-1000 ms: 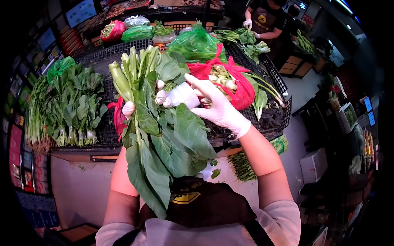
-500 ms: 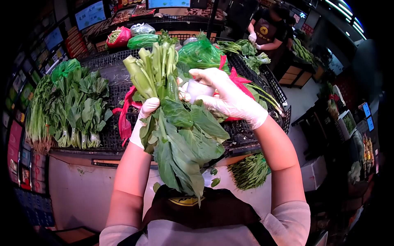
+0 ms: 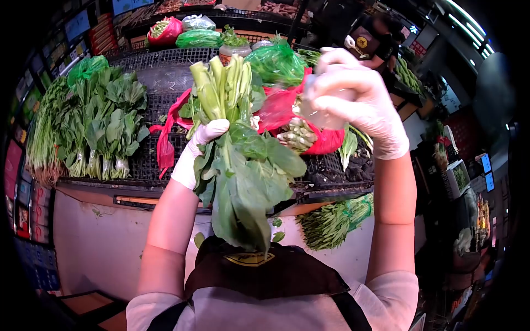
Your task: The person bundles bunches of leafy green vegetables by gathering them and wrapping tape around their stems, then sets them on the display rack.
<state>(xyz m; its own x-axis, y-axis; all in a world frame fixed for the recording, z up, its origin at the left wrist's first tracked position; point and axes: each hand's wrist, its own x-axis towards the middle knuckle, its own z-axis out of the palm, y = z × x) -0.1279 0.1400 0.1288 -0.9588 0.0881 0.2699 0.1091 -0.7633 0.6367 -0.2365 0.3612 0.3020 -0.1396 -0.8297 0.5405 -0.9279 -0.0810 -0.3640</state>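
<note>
Black plastic mesh is forming the display rack [image 3: 154,105] in front of you, in a dim shop with a pale floor [image 3: 105,237]. Along the rack's left side, bunches of greens [image 3: 102,118] are lying in a row. Behind your work, a green bag [image 3: 279,63] and a jar [image 3: 234,51] are sitting side by side; farther back at the right, another person [image 3: 370,41] is standing.

The rack's near edge is running behind your left forearm and the hanging leaves. Open mesh is showing between the row and a red plastic strip [image 3: 165,140], with a bare grey patch beyond. To the right of the stems, an open red bag [image 3: 328,140] of pale vegetables is filling the space. Below the edge, a tied bundle [image 3: 331,220] is lying near your right forearm.

Your left hand [image 3: 207,135] is gripping the leafy bunch [image 3: 251,171], thumb across the stems, other fingers mostly hidden; the cut ends are pointing away, the leaves hanging toward your apron [image 3: 265,273]. Your right hand [image 3: 359,94] is curling its fingers around a whitish roll [image 3: 323,110], blurred.

Compared with the earlier frame, your right hand and the roll are sitting higher and farther right, apart from the bunch, and more of the red bag is showing.
</note>
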